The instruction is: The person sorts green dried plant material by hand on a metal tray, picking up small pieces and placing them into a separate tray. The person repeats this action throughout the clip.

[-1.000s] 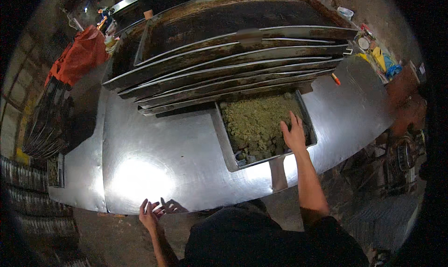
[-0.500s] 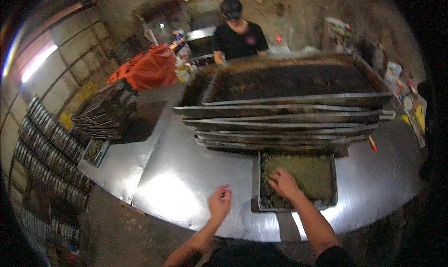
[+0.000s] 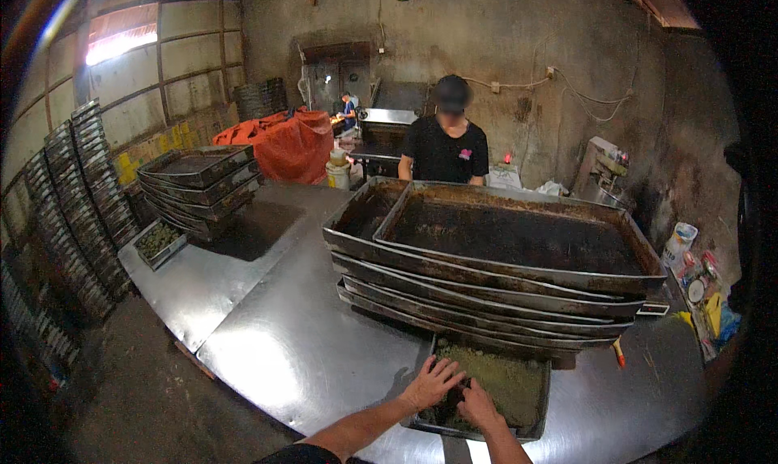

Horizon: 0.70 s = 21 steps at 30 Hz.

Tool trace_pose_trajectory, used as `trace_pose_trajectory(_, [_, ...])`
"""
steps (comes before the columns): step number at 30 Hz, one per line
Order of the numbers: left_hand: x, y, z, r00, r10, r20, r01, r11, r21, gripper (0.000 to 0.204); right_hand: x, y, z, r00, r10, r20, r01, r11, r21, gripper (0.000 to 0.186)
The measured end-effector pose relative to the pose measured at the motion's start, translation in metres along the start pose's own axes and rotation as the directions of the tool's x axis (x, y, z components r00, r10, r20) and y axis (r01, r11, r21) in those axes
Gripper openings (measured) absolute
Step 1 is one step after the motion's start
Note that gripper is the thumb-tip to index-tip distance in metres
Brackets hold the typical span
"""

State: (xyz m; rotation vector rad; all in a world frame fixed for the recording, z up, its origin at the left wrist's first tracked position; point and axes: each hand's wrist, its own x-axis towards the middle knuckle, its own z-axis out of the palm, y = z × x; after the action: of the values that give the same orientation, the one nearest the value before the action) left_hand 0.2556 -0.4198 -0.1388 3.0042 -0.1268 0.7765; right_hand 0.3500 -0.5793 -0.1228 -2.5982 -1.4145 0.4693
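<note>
A dark rectangular metal tray (image 3: 545,399) holds a layer of greenish, crumbly stuff (image 3: 506,379). It sits near the front of the metal table, its far end under a stack of trays. Over the tray's left side is my left hand (image 3: 433,384), palm down, fingers spread and holding nothing visible. Close beside it, my right hand (image 3: 480,406) reaches down into the tray with its fingers curled at the greenish stuff. Whatever those fingers hold, if anything, is hidden.
Large blackened baking trays (image 3: 519,273) are stacked ahead on the metal table (image 3: 324,334). More trays (image 3: 198,190) and a small tray of greenish lumps (image 3: 160,241) stand at left. A person (image 3: 446,144) in black stands behind the big stack. An orange marker-like object (image 3: 618,353) lies right.
My left hand has moved right, from above the bare table to the tray, and its fingers have spread. My right hand stays in the tray, now nearer its left side. The view has tilted up.
</note>
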Motion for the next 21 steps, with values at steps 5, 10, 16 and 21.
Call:
trace_pose_trajectory(5, [-0.011, 0.012, -0.015, 0.995, -0.093, 0.023, 0.094, 0.995, -0.028, 0.057, 0.003, -0.004, 0.006, 0.99, 0.12, -0.079, -0.117, 0.992, 0.045, 0.033])
trace_pose_trajectory(10, [-0.025, 0.017, -0.042, 0.927, -0.338, -0.166, 0.291, 0.923, -0.251, 0.05, 0.017, 0.018, 0.01, 0.927, 0.256, -0.274, -0.15, 0.923, 0.355, 0.034])
trace_pose_trajectory(16, [-0.042, 0.009, -0.066, 0.711, -0.696, -0.097, 0.488, 0.588, -0.645, 0.042, 0.02, 0.05, -0.013, 0.837, 0.502, 0.219, 0.004, -0.405, 0.914, 0.055])
trace_pose_trajectory(21, [-0.049, 0.003, -0.073, 0.672, -0.738, 0.064, 0.538, 0.427, -0.727, 0.032, 0.02, 0.054, -0.026, 0.723, 0.639, 0.262, -0.034, -0.347, 0.937, 0.071])
